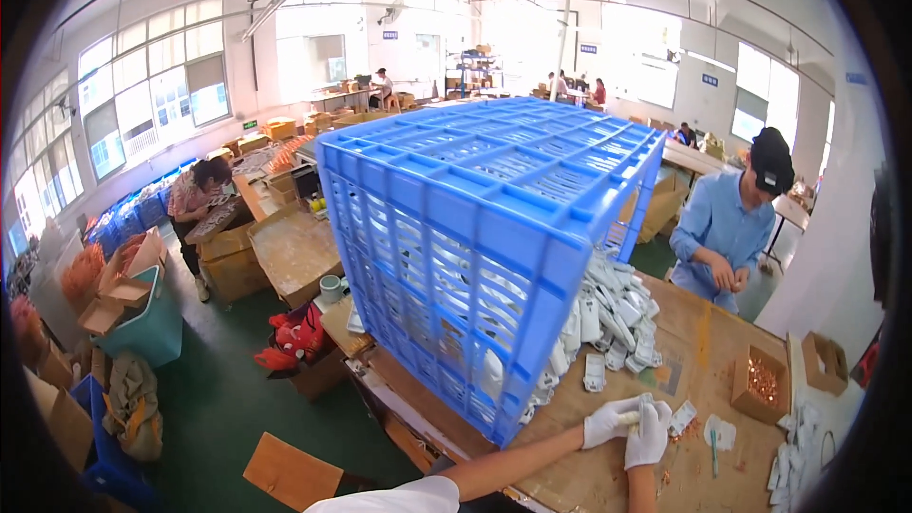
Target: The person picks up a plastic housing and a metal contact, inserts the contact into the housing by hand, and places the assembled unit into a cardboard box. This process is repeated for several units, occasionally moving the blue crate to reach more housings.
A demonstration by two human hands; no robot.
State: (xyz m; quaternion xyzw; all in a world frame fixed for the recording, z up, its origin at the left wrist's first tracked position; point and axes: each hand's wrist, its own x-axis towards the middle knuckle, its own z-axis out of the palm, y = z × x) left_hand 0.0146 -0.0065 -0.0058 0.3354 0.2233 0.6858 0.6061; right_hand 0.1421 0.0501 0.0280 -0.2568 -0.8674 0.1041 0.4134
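Both my hands wear white gloves and meet over the brown tabletop [589, 461], in front of a heap of white plastic parts [617, 309]. My left hand [608, 422] is closed, its fingers pinching a small white plastic part [646, 403]. From the other side my right hand [649, 437] is closed round the same part; the gloves cover most of it. Just right of them lie another white part [683, 416] and some scattered copper-coloured bits. A teal pen-like tool [714, 456] rests by a flat white piece [721, 432].
A large blue crate [442, 228] lies tipped, white parts spilling from its open side. A cardboard box [757, 404] of copper-coloured pieces and more white parts [793, 461] stand at right. A person [727, 223] works across the table; another [201, 204] bends over boxes at left.
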